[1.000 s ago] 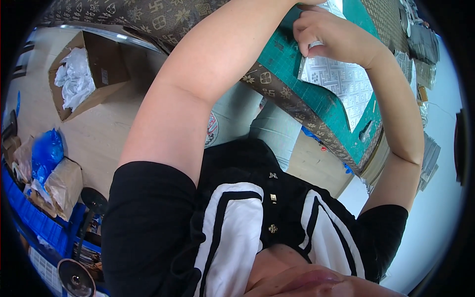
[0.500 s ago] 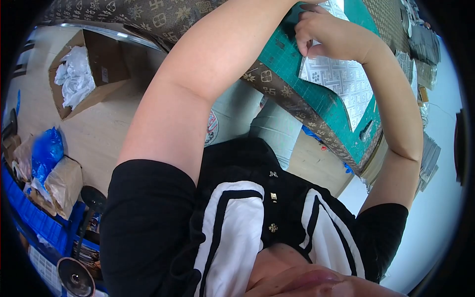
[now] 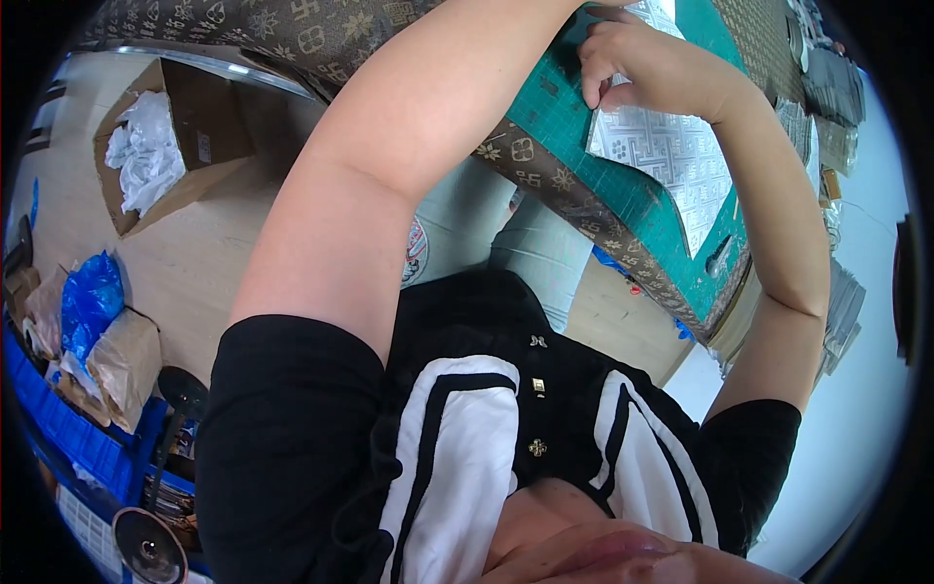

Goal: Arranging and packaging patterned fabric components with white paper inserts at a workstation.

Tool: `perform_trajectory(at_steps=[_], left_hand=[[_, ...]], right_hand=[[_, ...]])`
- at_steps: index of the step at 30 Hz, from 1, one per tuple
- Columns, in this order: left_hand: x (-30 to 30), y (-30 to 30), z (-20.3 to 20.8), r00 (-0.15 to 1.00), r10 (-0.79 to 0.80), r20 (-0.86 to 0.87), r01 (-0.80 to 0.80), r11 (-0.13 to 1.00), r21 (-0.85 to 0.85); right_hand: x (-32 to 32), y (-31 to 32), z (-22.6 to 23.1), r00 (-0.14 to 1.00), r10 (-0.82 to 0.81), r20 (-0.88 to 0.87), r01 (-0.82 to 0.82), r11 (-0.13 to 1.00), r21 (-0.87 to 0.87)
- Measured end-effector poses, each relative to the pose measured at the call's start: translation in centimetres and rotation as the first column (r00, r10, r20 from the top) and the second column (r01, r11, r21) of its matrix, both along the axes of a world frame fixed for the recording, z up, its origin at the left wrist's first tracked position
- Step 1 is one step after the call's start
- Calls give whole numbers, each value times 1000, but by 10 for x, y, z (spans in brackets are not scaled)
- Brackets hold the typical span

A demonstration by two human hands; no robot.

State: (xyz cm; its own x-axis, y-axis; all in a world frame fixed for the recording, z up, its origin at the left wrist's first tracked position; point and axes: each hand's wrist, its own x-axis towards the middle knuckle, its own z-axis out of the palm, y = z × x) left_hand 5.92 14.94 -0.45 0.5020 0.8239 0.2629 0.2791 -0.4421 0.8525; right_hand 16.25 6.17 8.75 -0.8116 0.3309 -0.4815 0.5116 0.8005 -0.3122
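A sheet with a silvery-white geometric pattern [image 3: 671, 161] lies on a green cutting mat [image 3: 547, 102]. My right hand [image 3: 650, 66] bends over the sheet's left edge, its thumb and forefinger pinching the edge near a corner. My left arm reaches up across the view to the far side. Only a sliver of my left hand [image 3: 613, 12] shows at the top edge beside the right fingers; its grip is cut off. A small grey and black hand tool [image 3: 719, 258], its kind unclear, rests on the mat near the sheet's lower tip.
Brown patterned cloth [image 3: 530, 161] covers the table under the mat. Stacked grey packs [image 3: 835, 88] stand at the right. On the floor at left are a cardboard box [image 3: 219, 161] with white plastic inside, a blue plastic bag [image 3: 92, 292] and a brown paper bag [image 3: 126, 365].
Almost nothing differs. My right hand and the sheet have stayed in place, with only a very slight shift of the view.
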Motion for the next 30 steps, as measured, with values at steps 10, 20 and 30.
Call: perform_trajectory(at_steps=[10, 20, 30], left_hand=[[7, 6, -5, 1000, 2, -11, -1, 1000, 23], [-7, -6, 11, 999, -3, -53, 0, 999, -45], [0, 1, 5, 998, -4, -70, 5, 1000, 4]], right_hand=[[0, 3, -2, 997, -58, 60, 62, 996, -67], [-13, -9, 18, 1000, 19, -24, -18, 998, 55], [-9, -5, 10, 998, 0, 66, -1, 1000, 20]])
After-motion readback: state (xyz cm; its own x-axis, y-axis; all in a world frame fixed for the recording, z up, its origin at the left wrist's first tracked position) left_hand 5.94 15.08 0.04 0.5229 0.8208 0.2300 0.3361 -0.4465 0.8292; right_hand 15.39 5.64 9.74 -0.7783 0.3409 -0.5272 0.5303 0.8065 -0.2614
